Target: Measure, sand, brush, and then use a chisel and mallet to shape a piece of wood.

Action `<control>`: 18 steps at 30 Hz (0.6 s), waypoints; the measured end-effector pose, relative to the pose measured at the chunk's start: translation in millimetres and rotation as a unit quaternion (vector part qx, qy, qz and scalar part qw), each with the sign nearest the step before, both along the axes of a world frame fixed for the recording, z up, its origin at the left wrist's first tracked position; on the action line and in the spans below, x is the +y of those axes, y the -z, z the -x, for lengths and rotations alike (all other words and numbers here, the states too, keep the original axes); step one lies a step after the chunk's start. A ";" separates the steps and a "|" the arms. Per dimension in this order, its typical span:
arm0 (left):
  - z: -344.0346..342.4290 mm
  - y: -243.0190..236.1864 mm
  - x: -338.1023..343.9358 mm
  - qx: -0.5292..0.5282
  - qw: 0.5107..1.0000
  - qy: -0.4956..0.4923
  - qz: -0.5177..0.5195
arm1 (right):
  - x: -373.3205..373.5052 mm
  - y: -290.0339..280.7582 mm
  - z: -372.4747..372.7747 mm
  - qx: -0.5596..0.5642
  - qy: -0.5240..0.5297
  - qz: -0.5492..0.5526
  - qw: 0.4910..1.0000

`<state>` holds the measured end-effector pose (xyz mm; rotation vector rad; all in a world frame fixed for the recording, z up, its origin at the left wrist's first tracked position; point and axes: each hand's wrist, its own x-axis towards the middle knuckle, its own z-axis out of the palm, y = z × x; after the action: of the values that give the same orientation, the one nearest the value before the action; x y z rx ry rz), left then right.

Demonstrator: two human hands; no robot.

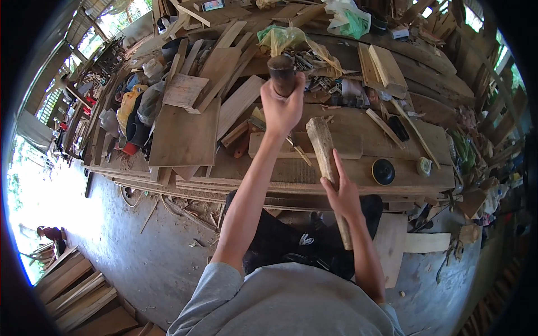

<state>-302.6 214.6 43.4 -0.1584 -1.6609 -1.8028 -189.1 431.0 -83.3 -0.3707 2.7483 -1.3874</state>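
Observation:
My left hand (282, 112) is raised over the workbench, its fingers wrapped round a dark brown cylindrical piece (281, 70) with a blunt round end. The lower part of that piece is hidden in the fist. My right hand (343, 196) grips a long, rough wooden club (321, 140), thicker at its far end, with one finger stretched along it. The club slants from above the bench's front edge toward my lap. Below the left hand, a flat board (336, 147) lies across the bench, with a thin tool (301, 151) over it.
Around the hands, the workbench (235, 171) carries a black round disc (383, 171), a tape roll (423, 166), a plywood sheet (185, 134) and plastic bags (347, 19). Planks (84, 291) lie on the floor at lower left. Another person (53, 238) is far left.

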 end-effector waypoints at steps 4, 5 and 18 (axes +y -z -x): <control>-0.6 4.3 0.9 0.010 0.999 -0.030 0.042 | -1.4 -67.1 28.2 0.049 -0.008 0.018 0.999; 1.1 3.8 2.8 0.012 0.999 -0.025 0.029 | 1.3 -89.7 41.7 0.201 -0.019 0.033 0.979; -4.0 0.0 10.9 0.046 0.998 -0.007 0.049 | -1.2 -306.1 92.2 0.355 -0.129 0.121 0.918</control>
<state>-298.6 225.5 43.5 -0.2680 -1.6807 -1.6782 -281.3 429.8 222.8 -1.4541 2.8365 -1.7846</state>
